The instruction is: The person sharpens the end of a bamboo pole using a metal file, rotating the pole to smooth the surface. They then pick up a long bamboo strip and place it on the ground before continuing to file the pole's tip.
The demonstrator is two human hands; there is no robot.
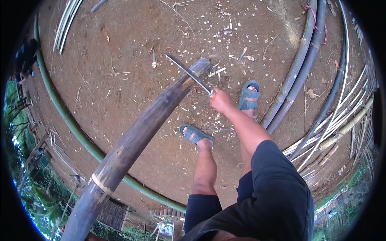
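Observation:
My right hand [220, 100] is closed round the handle of a machete [185, 70]. Its long blade lies across the far end of a thick, dark bamboo pole [136, 138], where a paler patch shows on the surface. From that end the pole slants toward me and rises at the lower left, with a light ring round one joint. My left hand [63, 229] is almost wholly hidden by the pole at the lower edge; a little skin shows on either side, as if the hand grips it from beneath.
My sandalled feet [197, 135] stand on bare earth strewn with pale chips. A long green bamboo pole [76, 128] curves along the left. Two grey bamboo poles [295, 76], tied with pink string, lie at right beside split strips [337, 124]. More strips [67, 24] lie far left.

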